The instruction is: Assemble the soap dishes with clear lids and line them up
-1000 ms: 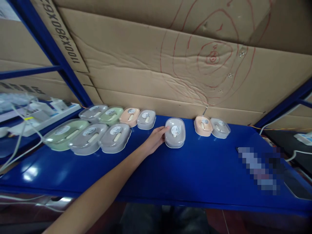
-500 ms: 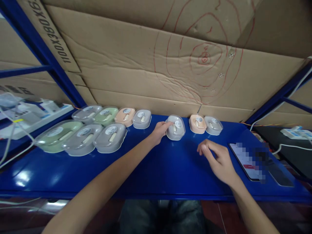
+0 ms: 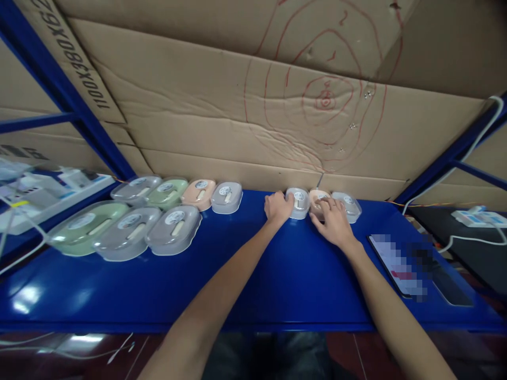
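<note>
Several lunch boxes with clear lids, round stickers and pale clips stand on a blue tabletop [image 3: 253, 285]. My left hand [image 3: 278, 207] is curled at the left side of a small grey lunch box [image 3: 300, 196], its thumb side against the box wall. Right of it, touching or nearly so, is an orange lunch box [image 3: 316, 195], then another grey lunch box [image 3: 350, 203]. My right hand [image 3: 335, 220] lies over these two with fingers spread, partly hiding both. Whether it presses on them I cannot tell.
Farther left stand two rows of grey, green and orange lunch boxes [image 3: 174, 229]. A phone [image 3: 390, 264] and a dark flat slab [image 3: 451, 285] lie at the right. Cardboard [image 3: 198, 105] with red rings forms the back wall. Blue posts and white cables flank the sides.
My left hand has shifted right with the grey box, bringing it beside the orange one. My right hand has moved forward over the right-hand boxes, and its fingers have spread.
</note>
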Tool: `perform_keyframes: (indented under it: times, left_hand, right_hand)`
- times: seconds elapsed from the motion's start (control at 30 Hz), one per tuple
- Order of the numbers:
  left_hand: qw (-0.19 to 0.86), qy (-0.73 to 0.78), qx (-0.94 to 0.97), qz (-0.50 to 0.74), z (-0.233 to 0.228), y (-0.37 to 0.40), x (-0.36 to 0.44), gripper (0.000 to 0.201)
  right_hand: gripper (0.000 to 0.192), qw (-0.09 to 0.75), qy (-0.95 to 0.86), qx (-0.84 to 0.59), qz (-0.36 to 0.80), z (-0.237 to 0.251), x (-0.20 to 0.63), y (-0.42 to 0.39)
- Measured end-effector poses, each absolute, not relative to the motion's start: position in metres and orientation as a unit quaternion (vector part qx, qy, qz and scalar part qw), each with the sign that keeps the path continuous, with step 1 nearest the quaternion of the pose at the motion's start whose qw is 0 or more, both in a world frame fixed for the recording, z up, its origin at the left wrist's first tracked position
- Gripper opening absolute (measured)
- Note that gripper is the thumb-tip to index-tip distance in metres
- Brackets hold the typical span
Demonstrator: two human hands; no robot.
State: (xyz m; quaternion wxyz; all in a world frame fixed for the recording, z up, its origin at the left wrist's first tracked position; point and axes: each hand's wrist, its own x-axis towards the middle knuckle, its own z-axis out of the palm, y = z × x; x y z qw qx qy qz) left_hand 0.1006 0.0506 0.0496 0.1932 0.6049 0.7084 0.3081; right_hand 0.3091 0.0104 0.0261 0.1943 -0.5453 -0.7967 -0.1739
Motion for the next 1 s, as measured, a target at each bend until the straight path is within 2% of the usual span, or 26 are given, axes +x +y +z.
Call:
perform_keyframes:
  times: [0.07,0.17,0.23,0.37,0.5,0.7,0.83,0.93,1.0]
  left_hand:
    - [0.164,0.694,0.633,0.302,0.047,0.044,0.099,0.053]
    - [0.134,0.644,0.684,0.314,0.039,0.029,0.093,0.049]
    - [0.114,0.6,0.733,0.299,0.033,0.018,0.09,0.052]
    - [0.068,0.559,0.788,0.248,0.023,0.002,0.094,0.072]
    - [0.047,0.564,0.793,0.225,0.02,-0.002,0.102,0.079]
    - [0.064,0.57,0.783,0.242,0.032,-0.001,0.093,0.075]
    - [-0.045,0.615,0.746,0.252,0.057,0.009,0.053,0.068]
    - [-0.133,0.694,0.68,0.197,0.065,0.016,0.012,0.075]
    - [-0.147,0.721,0.66,0.153,0.06,0.015,-0.009,0.077]
  right_hand:
    - [0.056,0.207,-0.788,-0.557,-0.163,0.028,0.317,0.011]
    - [0.076,0.202,-0.744,-0.617,-0.158,0.033,0.33,0.011]
    - [0.084,0.17,-0.705,-0.675,-0.136,0.034,0.339,0.011]
    - [0.091,0.098,-0.689,-0.711,-0.097,0.028,0.351,0.014]
    - [0.09,0.091,-0.692,-0.708,-0.112,0.022,0.354,0.018]
    - [0.086,0.104,-0.675,-0.721,-0.116,0.018,0.35,0.02]
    - [0.082,0.118,-0.662,-0.731,-0.115,0.023,0.347,0.019]
    - [0.081,0.133,-0.66,-0.73,-0.119,0.026,0.343,0.018]
    - [0.081,0.14,-0.667,-0.721,-0.123,0.025,0.339,0.018]
